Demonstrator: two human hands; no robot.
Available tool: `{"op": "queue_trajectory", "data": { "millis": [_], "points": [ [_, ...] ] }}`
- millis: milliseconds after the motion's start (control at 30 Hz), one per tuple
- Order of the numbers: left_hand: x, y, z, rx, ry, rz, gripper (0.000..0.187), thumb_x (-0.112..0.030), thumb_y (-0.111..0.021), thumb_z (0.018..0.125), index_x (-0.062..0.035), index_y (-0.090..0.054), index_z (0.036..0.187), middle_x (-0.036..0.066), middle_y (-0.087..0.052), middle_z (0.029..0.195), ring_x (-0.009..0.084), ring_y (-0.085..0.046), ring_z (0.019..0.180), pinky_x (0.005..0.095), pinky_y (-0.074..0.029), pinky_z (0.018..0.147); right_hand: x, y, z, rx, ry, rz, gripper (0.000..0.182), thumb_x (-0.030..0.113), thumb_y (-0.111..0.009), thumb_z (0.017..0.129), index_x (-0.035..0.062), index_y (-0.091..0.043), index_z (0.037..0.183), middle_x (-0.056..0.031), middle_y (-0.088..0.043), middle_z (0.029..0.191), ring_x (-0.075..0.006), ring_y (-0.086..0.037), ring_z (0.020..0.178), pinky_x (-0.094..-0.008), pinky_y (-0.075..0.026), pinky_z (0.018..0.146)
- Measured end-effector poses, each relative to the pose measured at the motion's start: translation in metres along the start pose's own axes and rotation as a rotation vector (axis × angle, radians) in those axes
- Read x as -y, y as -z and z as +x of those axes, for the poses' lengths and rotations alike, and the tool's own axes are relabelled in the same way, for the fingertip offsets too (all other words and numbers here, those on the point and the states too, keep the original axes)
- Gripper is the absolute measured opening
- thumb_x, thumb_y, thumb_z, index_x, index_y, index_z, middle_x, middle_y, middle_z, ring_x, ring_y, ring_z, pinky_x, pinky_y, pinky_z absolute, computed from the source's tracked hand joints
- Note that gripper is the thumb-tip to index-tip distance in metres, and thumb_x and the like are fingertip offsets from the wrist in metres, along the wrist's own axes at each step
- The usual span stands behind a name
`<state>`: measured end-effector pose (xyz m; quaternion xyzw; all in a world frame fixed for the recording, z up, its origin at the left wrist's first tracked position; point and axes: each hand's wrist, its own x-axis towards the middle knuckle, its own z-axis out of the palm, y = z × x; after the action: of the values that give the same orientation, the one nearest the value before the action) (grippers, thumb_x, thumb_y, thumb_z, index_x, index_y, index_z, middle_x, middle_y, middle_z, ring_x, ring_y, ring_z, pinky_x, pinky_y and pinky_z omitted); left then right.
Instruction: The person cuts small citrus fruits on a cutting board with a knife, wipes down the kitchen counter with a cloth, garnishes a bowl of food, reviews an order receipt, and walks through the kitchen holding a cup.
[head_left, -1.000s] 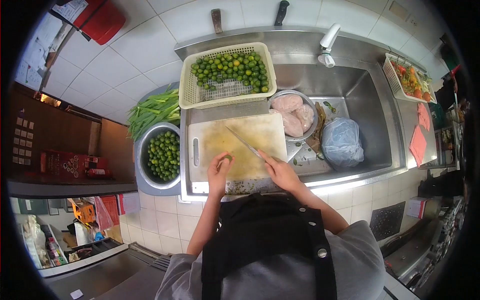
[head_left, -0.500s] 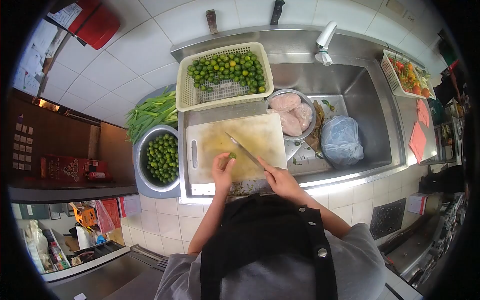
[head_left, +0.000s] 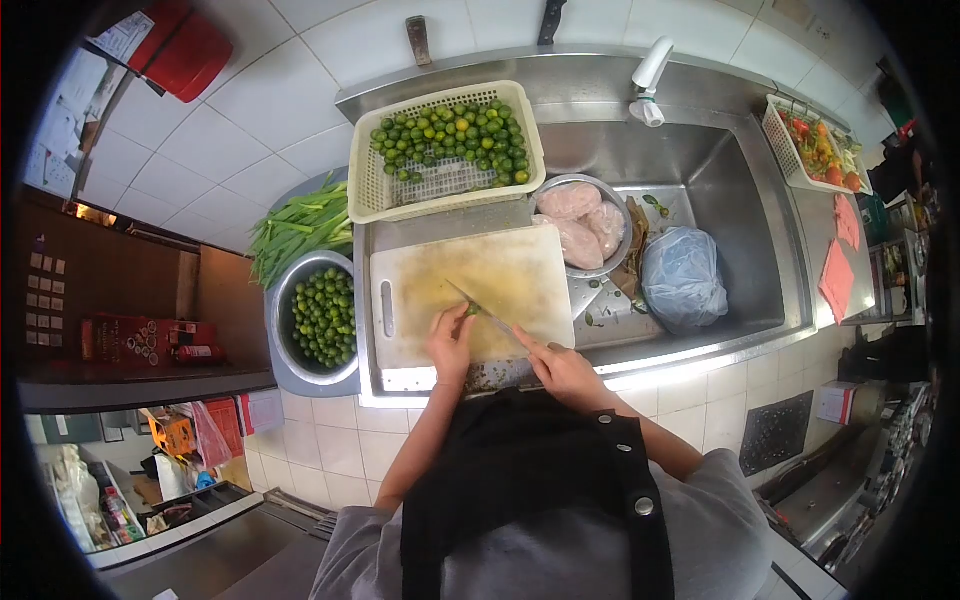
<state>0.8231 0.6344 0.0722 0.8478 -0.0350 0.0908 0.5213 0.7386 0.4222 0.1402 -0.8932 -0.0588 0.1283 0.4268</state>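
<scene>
One fruit (head_left: 473, 310) part-hidden, left grip (head_left: 449, 342) | knife (head_left: 496, 321) handle hidden, right grip (head_left: 563, 371)

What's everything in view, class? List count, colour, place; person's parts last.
Board: one, whitish, centre
Knife: one, silver, over board
Held fruit: one, green, over board
Crate: one, cream, behind board
Crate fruit: many, mostly green, inside
Left bowl: one, silver, beside board
Bowl fruit: many, green, inside
Stalks: many, green, behind left bowl
Right bowl: one, silver, beside board
Pieces: several, pink, right bowl
Bag: one, blue, sink
Tap: one, white, above sink
Basket: one, cream, right
Cloths: two, pink, right
Left grip: one, on held fruit
Right grip: one, on knife
</scene>
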Motion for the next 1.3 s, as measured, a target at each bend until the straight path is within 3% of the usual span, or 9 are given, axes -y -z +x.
{"op": "queue_trajectory", "data": {
  "millis": [600, 800, 867, 900, 967, 1033, 1100, 1200, 1300],
  "points": [
    [0.017, -0.003, -0.002, -0.008, -0.139, 0.026, 0.02, 0.004, -0.071, 0.085, 0.0023, -0.066, 0.105, 0.013, -0.063, 0.105, 0.0228, -0.068, 0.092, 0.0299, -0.057, 0.08, -0.019, -0.038, 0.052, -0.068, 0.152, -0.012, 0.057, 0.019, -0.052, 0.098, 0.0243, -0.036, 0.152, -0.028, -0.062, 0.072, -0.0477, -0.062, 0.068, -0.0559, -0.049, 0.067],
    [0.01, 0.012, 0.004, -0.03, -0.056, -0.05, 0.024, 0.001, -0.073, 0.083, -0.0021, -0.066, 0.105, 0.011, -0.065, 0.103, 0.0228, -0.067, 0.091, 0.0309, -0.055, 0.077, 0.006, -0.022, 0.046, -0.259, 0.21, -0.024, 0.055, 0.018, -0.056, 0.096, 0.0299, -0.043, 0.148, -0.0233, -0.063, 0.086, -0.0428, -0.064, 0.072, -0.0521, -0.051, 0.066],
    [0.009, 0.039, 0.01, -0.149, -0.119, 0.003, 0.024, -0.001, -0.072, 0.083, -0.0034, -0.065, 0.106, 0.01, -0.064, 0.101, 0.0205, -0.064, 0.087, 0.0309, -0.053, 0.076, 0.02, -0.007, 0.044, -0.243, 0.065, -0.289, 0.058, 0.015, -0.059, 0.093, 0.0323, -0.044, 0.147, -0.0179, -0.061, 0.093, -0.0379, -0.063, 0.078, -0.0485, -0.053, 0.066],
    [0.001, 0.061, 0.014, -0.223, -0.162, 0.021, 0.023, -0.001, -0.072, 0.083, -0.0037, -0.065, 0.105, 0.01, -0.064, 0.099, 0.0204, -0.063, 0.084, 0.0309, -0.052, 0.075, 0.011, -0.012, 0.051, -0.217, 0.013, -0.352, 0.063, 0.011, -0.061, 0.089, 0.032, -0.046, 0.146, -0.0145, -0.059, 0.101, -0.033, -0.061, 0.091, -0.0454, -0.053, 0.076],
    [0.013, 0.103, 0.022, -0.429, -0.156, 0.167, 0.023, -0.001, -0.071, 0.083, -0.0043, -0.066, 0.105, 0.01, -0.062, 0.096, 0.0211, -0.061, 0.082, 0.0312, -0.05, 0.071, -0.015, -0.031, 0.062, -0.3, 0.098, -0.487, 0.064, 0.008, -0.06, 0.087, 0.0293, -0.047, 0.146, -0.0151, -0.056, 0.111, -0.0331, -0.058, 0.101, -0.0459, -0.05, 0.084],
    [0.014, 0.144, 0.029, -0.525, -0.009, 0.112, 0.025, -0.003, -0.072, 0.081, -0.0046, -0.066, 0.105, 0.01, -0.062, 0.096, 0.0241, -0.059, 0.086, 0.0344, -0.049, 0.075, -0.019, -0.039, 0.059, -0.381, 0.181, -0.627, 0.066, 0.005, -0.06, 0.085, 0.0267, -0.048, 0.146, -0.0158, -0.054, 0.12, -0.0333, -0.054, 0.112, -0.0464, -0.048, 0.091],
    [0.061, 0.181, 0.04, -0.479, 0.049, 0.431, 0.03, -0.006, -0.074, 0.079, -0.0057, -0.065, 0.108, 0.011, -0.063, 0.102, 0.0281, -0.059, 0.095, 0.0403, -0.047, 0.084, -0.002, -0.042, 0.047, -0.527, 0.194, -0.615, 0.067, 0.0, -0.057, 0.083, 0.0208, -0.047, 0.145, -0.0182, -0.046, 0.135, -0.0378, -0.047, 0.123, -0.0484, -0.04, 0.102],
    [0.117, 0.214, 0.049, -0.332, 0.066, 0.842, 0.05, -0.015, -0.079, 0.073, -0.0158, -0.065, 0.122, 0.021, -0.055, 0.134, 0.0387, -0.047, 0.128, 0.0495, -0.038, 0.105, 0.011, -0.046, 0.007, -0.545, 0.086, -0.431, 0.067, 0.002, -0.06, 0.083, 0.0172, -0.046, 0.147, -0.0201, -0.043, 0.142, -0.0394, -0.046, 0.124, -0.0483, -0.04, 0.103],
    [0.105, 0.208, 0.05, -0.391, -0.063, 0.835, 0.047, -0.012, -0.077, 0.076, -0.014, -0.066, 0.121, 0.023, -0.052, 0.137, 0.0397, -0.046, 0.128, 0.0486, -0.038, 0.105, -0.002, -0.045, -0.061, -0.639, 0.0, -0.317, 0.068, -0.002, -0.06, 0.082, 0.0163, -0.046, 0.146, -0.0209, -0.044, 0.139, -0.039, -0.047, 0.123, -0.0484, -0.04, 0.102]
  ]
}}
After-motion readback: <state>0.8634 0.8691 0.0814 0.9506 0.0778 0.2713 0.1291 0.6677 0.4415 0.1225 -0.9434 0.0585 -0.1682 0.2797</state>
